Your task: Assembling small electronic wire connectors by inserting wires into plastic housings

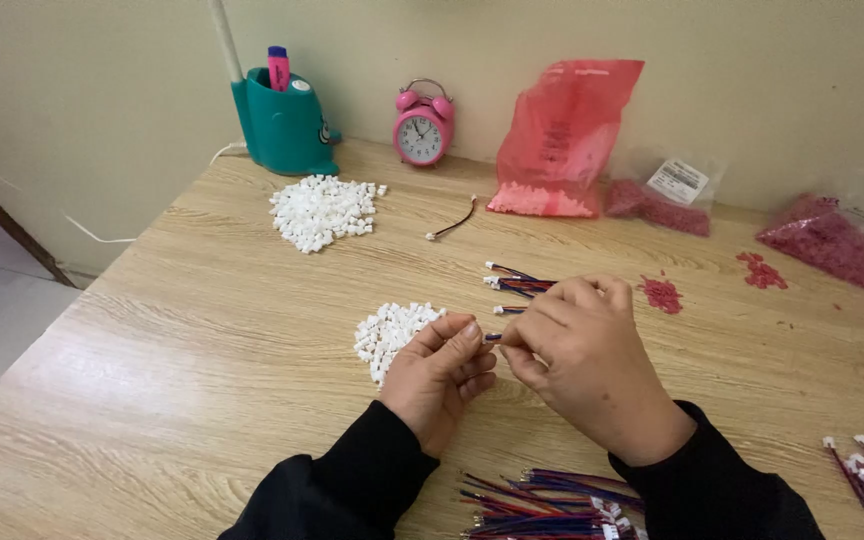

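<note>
Head view looks down on a wooden table (pixel 202 330), where the left hand (pixel 442 375) pinches something small, seemingly a white connector housing, too hidden to be sure, against the tip of a red-and-blue wire (pixel 493 337) gripped by the right hand (pixel 587 365). Both hands are closed, fingertips meeting just beside the nearer pile of white housings (pixel 389 334). A loose bundle of wires (pixel 542 500) lies between the sleeves. Since the parts are tiny, a slipped pinch could likely drop the piece into that pile, or a sleeve could drag the bundle.
</note>
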